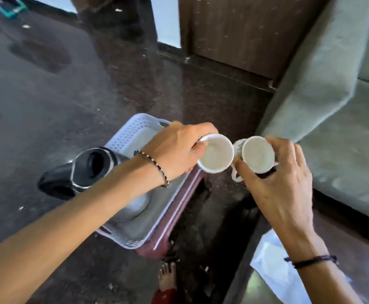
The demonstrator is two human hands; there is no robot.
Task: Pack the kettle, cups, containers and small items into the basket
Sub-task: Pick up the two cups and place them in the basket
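A white perforated basket [133, 130] rests on a maroon stool [177, 213] on the dark floor. A steel kettle with a black lid and handle [91, 167] lies inside it at the left, partly hidden by my left forearm. My left hand [177, 148] holds a white cup [216, 153] by its rim above the basket's right edge. Just right of the basket, my right hand [282, 178] grips a second white cup [258, 153] with a patterned side and a handle. The two cups almost touch.
A grey-green sofa [337, 119] fills the right side. A wooden door or panel [234, 29] stands behind. A white cloth or bag [273, 268] lies at the lower right. My bare foot [168, 277] is beside the stool.
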